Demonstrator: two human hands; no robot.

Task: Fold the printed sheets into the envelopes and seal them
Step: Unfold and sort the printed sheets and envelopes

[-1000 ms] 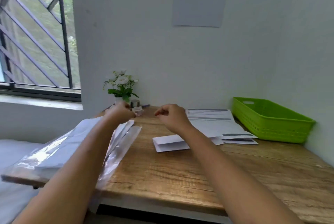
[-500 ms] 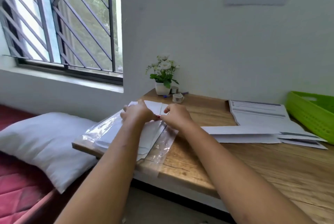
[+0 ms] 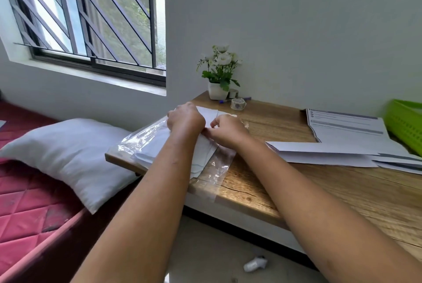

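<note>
Okay, surface [image 3: 296, 191] edge nearest, with a clear wrapper [image 3: 141, 138] and envelopes [image 3: 205, 156] lying on it under both wrists. Left hand [image 3: 186, 118] and right hand [image 3: 228, 130] meet over the envelopes, fingers [image 3: 214, 124] curled, pinching the top one's edge. Folded sheet [image 3: 319, 152] right of the fingers, printed sheets [image 3: 342, 127] further right. Tape roll [image 3: 238, 103] and flower pot [image 3: 217, 92] just beyond the fingers.

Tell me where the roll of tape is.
In the head view the roll of tape sits at the desk's far side, just right of the white flower pot, by a pen.
</note>
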